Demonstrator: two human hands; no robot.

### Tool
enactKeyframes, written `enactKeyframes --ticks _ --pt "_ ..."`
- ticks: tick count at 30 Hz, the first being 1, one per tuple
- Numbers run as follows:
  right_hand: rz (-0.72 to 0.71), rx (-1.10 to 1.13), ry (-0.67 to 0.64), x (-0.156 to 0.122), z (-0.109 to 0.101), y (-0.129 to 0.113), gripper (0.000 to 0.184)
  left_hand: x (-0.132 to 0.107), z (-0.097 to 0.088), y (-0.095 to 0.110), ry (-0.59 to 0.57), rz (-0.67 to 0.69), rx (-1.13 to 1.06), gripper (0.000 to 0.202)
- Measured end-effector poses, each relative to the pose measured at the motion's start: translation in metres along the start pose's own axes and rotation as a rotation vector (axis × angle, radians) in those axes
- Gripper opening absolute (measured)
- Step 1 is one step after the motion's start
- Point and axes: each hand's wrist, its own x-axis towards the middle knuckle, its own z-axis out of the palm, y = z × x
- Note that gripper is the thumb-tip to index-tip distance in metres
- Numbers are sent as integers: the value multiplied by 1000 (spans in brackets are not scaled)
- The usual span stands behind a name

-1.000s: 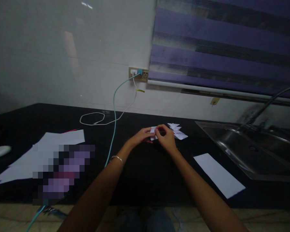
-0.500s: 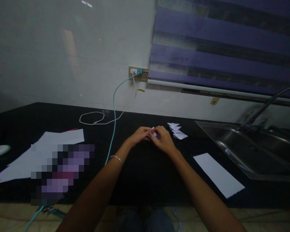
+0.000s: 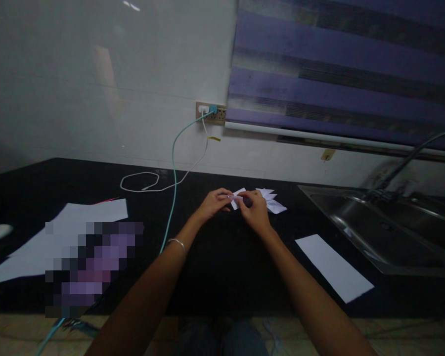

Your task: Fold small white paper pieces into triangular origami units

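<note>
My left hand [image 3: 213, 203] and my right hand [image 3: 255, 211] meet over the middle of a black counter [image 3: 215, 262]. Both pinch a small folded white paper piece [image 3: 238, 197] between their fingertips, just above the counter. A silver bangle circles my left wrist. Just right of my hands, several small folded white paper pieces [image 3: 272, 201] lie in a little pile on the counter.
A white paper strip [image 3: 333, 267] lies to the right, near a steel sink [image 3: 389, 227] with a tap. White sheets [image 3: 70, 222] lie at the left beside a blurred patch. A teal cable [image 3: 174, 173] and a white cable run from a wall socket [image 3: 211, 112].
The hands, which hid most of the paper piece half a second ago, have lifted slightly and shifted back; more of the folded white piece now shows between the fingertips.
</note>
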Motion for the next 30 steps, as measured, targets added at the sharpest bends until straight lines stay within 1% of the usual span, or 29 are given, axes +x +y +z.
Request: enactKeyframes --ticks 5,9,12,15,21,26,30 --pt "-6 98 100 4 -3 1 13 -2 6 8 64 43 20 35" --pt "29 198 41 4 -3 5 18 -3 9 12 62 77 66 31" --pt "57 215 18 4 -2 6 19 -4 9 14 66 82 86 31" --pt "50 197 49 5 -4 5 15 -5 9 14 47 68 126 35" --pt "-13 216 119 7 -6 5 7 -8 11 13 -9 64 225 30" --pt "7 281 80 7 -6 7 8 -8 12 13 -30 70 237 29" --pt "94 323 11 7 -6 9 12 -8 12 13 -31 71 217 32"
